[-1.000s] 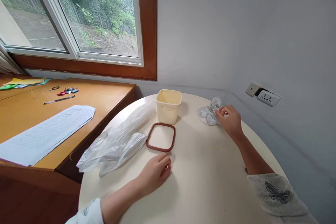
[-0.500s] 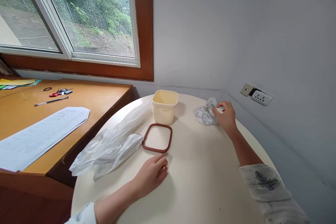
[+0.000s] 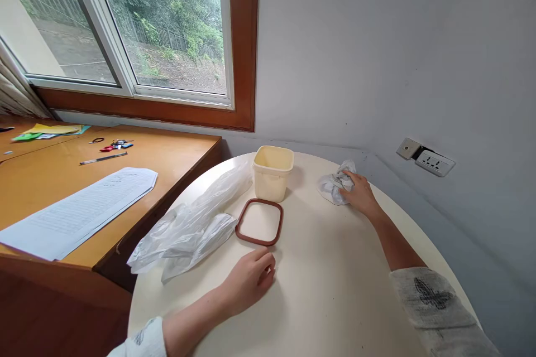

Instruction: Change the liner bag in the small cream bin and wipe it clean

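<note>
My right hand [image 3: 360,194] is at the far right of the table, fingers and thumb around a crumpled white plastic bag [image 3: 330,188]. My left hand [image 3: 253,278] rests near the middle, fingers loosely curled with nothing visible in them. Just beyond it lies a square lid with a brown rim [image 3: 239,224]; its middle looks pale or see-through. Behind the lid stands a cream plastic container [image 3: 271,183], upright with its top uncovered. A long, rumpled clear plastic bag [image 3: 188,228] stretches along the table's left side, its end close to the lid.
The round white table [image 3: 318,295] meets the wall at the back. On its left, an orange-brown desk [image 3: 180,148] holds paper sheets [image 3: 84,206], a pen [image 3: 103,158] and keys [image 3: 117,145]. A wall socket [image 3: 435,163] is at the right.
My right hand has closed in on the crumpled bag, its fingers now lying over it. The left hand stays curled in place. The whole view has shifted slightly.
</note>
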